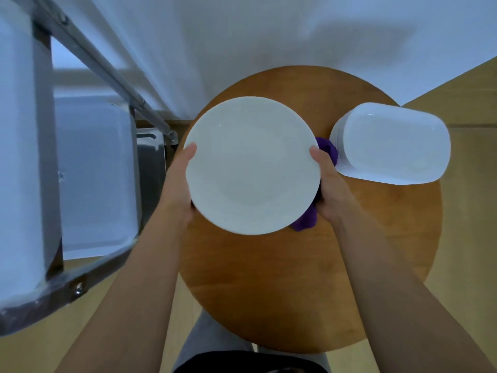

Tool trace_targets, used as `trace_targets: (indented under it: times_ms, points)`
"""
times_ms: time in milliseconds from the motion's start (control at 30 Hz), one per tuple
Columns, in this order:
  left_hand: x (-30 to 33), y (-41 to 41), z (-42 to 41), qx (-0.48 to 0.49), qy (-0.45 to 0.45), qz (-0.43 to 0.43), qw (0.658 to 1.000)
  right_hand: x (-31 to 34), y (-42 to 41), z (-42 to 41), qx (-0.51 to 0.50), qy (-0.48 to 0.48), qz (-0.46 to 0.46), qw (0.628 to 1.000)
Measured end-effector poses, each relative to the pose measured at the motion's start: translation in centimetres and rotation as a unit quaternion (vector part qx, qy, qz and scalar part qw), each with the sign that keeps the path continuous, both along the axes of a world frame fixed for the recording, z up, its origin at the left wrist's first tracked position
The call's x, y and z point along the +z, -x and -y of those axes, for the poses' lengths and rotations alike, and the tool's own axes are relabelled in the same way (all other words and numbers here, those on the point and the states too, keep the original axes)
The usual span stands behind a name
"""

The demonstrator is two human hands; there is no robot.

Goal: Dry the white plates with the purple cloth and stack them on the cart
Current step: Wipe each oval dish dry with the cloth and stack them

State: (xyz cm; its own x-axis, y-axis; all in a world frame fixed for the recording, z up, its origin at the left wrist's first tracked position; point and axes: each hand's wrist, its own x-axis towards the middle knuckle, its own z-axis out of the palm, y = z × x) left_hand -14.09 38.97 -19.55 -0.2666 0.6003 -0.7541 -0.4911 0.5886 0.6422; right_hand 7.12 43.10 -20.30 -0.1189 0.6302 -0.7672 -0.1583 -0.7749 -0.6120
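I hold a round white plate [252, 165] face up above a round wooden table [322, 278]. My left hand [180, 181] grips its left rim, thumb on top. My right hand [329, 184] grips the right rim, also thumb on top. The purple cloth [306, 220] is bunched under the plate on the right side, peeking out above and below my right hand; whether that hand also pinches it is hidden. A stack of white plates [392, 144] stands on the table's right side.
A metal-framed cart [78, 286] stands to the left, its white trays [94, 179] on two levels. A white wall runs behind the table. Wooden floor shows around it, and my legs are below the near table edge.
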Motion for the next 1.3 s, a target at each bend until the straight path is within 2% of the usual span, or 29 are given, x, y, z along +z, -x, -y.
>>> trace_targets:
  times_ms: [133, 267, 300, 333, 367, 400, 433, 467, 633, 733, 800, 900, 1033, 1167, 1300]
  points:
    - [0.2, -0.1, -0.1, 0.0, 0.011, 0.012, 1.0, -0.1, 0.4, -0.1, -0.006, -0.002, 0.013, 1.0]
    - [0.7, -0.1, -0.1, 0.004, 0.032, 0.003, 0.999, 0.3, 0.5, -0.2, -0.002, -0.018, 0.066, 0.998]
    - [0.6, 0.0, 0.0, -0.004, 0.042, -0.029, 0.999, 0.6, 0.4, -0.1, -0.004, -0.023, 0.089, 0.996]
    - [0.6, 0.1, 0.3, -0.034, 0.046, -0.106, 0.993, 1.0, 0.3, 0.0, -0.009, -0.034, 0.116, 0.993]
    - [0.6, 0.1, 0.6, -0.076, 0.042, -0.223, 0.971, 1.3, 0.1, 0.2, -0.016, -0.05, 0.144, 0.988]
    - [0.9, 0.0, 1.0, -0.109, 0.02, -0.342, 0.933, 1.7, -0.2, 0.4, -0.024, -0.07, 0.171, 0.983]
    - [1.4, -0.4, 1.3, -0.128, -0.014, -0.429, 0.894, 2.1, -0.5, 0.6, -0.032, -0.087, 0.193, 0.977]
    - [2.3, -1.4, 1.5, -0.142, -0.05, -0.473, 0.868, 2.6, -0.9, 0.7, -0.039, -0.098, 0.206, 0.973]
    - [6.0, -8.9, 0.9, -0.225, -0.218, -0.494, 0.811, 4.9, -4.3, 1.2, -0.074, -0.127, 0.195, 0.97]
    - [6.7, -13.7, -0.5, -0.303, -0.219, -0.423, 0.825, 5.8, -7.2, 1.2, -0.075, -0.128, 0.184, 0.972]
    - [6.3, -16.6, -1.7, -0.345, -0.18, -0.399, 0.83, 6.1, -9.5, 0.9, -0.071, -0.13, 0.171, 0.974]
    - [5.3, -20.5, -3.7, -0.348, -0.087, -0.371, 0.857, 6.4, -13.5, 0.2, -0.063, -0.137, 0.157, 0.976]
    - [2.1, -23.6, -6.7, -0.289, -0.005, -0.314, 0.904, 6.6, -19.5, -1.2, -0.067, -0.149, 0.195, 0.967]
    - [-1.0, -24.1, -8.8, -0.16, 0.051, -0.211, 0.963, 4.8, -25.4, -3.5, -0.132, -0.134, 0.225, 0.956]
    - [-2.2, -25.2, -10.1, -0.101, 0.049, -0.159, 0.981, 0.7, -26.6, -6.2, -0.075, -0.089, 0.226, 0.967]
